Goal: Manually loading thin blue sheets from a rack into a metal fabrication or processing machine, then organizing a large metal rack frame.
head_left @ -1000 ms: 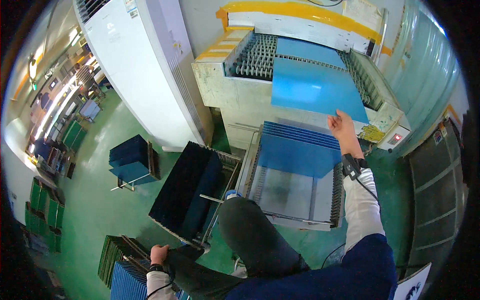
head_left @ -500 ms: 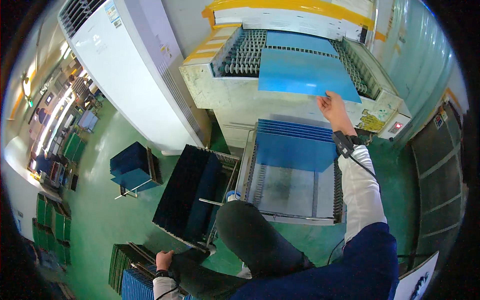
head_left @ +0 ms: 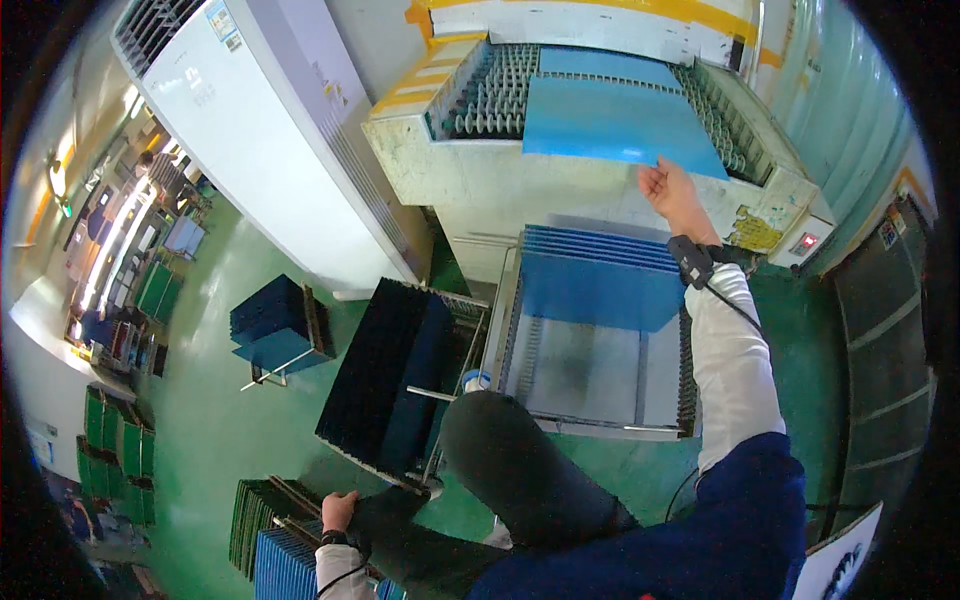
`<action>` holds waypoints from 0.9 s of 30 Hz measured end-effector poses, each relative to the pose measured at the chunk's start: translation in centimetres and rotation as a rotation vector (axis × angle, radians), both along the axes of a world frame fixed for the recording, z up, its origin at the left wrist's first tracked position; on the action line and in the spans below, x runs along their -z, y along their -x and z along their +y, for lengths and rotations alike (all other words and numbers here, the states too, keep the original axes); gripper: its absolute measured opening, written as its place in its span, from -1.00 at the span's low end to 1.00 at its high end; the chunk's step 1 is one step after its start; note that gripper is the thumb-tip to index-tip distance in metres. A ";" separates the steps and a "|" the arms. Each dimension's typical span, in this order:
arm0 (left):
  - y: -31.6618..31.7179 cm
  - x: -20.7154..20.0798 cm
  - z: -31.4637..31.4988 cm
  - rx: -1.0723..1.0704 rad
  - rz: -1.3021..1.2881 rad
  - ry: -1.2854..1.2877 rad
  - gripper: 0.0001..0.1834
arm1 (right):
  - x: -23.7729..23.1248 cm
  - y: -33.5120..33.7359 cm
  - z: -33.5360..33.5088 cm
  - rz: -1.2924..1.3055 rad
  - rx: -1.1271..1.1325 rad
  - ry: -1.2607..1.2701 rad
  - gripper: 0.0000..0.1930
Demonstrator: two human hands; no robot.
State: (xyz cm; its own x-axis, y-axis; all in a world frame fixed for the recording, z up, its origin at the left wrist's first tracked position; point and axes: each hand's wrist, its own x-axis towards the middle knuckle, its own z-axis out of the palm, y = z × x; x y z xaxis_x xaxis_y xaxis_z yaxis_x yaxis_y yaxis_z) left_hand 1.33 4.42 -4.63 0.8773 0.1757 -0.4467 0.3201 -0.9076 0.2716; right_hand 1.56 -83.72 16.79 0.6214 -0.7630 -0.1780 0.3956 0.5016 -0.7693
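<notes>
Green floor (head_left: 220, 430) spreads below. On my feed, the left hand (head_left: 339, 511) sits curled against the leg (head_left: 400, 545); beyond, blue boards (head_left: 600, 290) stand in a rack (head_left: 686, 385). Farther, the right hand (head_left: 672, 192) meets the panel (head_left: 620, 118) jutting from the rollers (head_left: 490, 95); I cannot tell whether it grips.

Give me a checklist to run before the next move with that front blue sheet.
1. Right hand at the near edge of the front sheet: ok.
2. Fingers closed firmly on it: cannot tell; its underside is hidden.
3. Front sheet off the rollers: not ok; its far part lies over them.
4. Gap to the rear sheet: ok; rollers show between.
5. Left hand on the sheet too: not ok; it's by the left knee.
</notes>
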 end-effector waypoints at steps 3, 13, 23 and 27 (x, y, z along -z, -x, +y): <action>-0.1 -1.4 -1.7 0.169 -0.067 -0.077 -0.47 | 0.4 1.2 1.1 0.073 -0.056 0.001 -0.64; 0.5 -3.4 -2.9 0.078 -0.036 0.002 -0.50 | 7.9 4.3 12.8 0.762 -0.127 1.326 -0.70; 0.4 1.0 3.1 0.082 -0.088 0.149 -0.53 | 8.9 6.2 18.6 0.739 0.096 1.937 -0.53; -0.2 0.3 -0.9 0.026 -0.036 0.202 -0.54 | 9.5 6.2 16.2 0.872 0.145 1.826 -0.67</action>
State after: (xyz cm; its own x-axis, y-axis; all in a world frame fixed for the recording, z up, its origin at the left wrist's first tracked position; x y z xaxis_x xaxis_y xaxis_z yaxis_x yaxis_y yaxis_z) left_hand 1.56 3.50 -4.94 0.8964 0.0625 -0.4388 0.2837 -0.8415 0.4598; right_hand -4.63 -67.53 7.30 0.7429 -0.3880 0.5455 -0.3282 -0.9213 -0.2083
